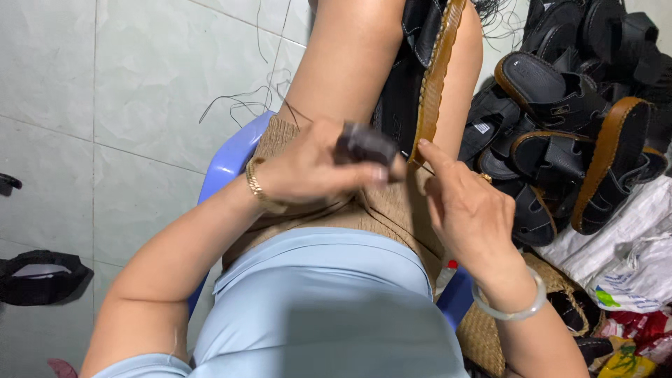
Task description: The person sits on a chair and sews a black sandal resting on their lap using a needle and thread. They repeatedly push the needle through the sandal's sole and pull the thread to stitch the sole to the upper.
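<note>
While the person sits on a blue plastic stool (227, 162), a black sandal with a tan sole edge (428, 77) lies propped along the lap between the thighs. Left hand (315, 168), gold bracelet at the wrist, has its fingers curled tight around a small dark tool (365, 143), thumb pressed alongside, right against the sandal's sole. Right hand (469, 210), pale bangle on the wrist, points its index finger onto the tan edge, other fingers loosely folded. Just to the right, a heap of finished black sandals (567, 119) sits beside white bags (630, 252).
</note>
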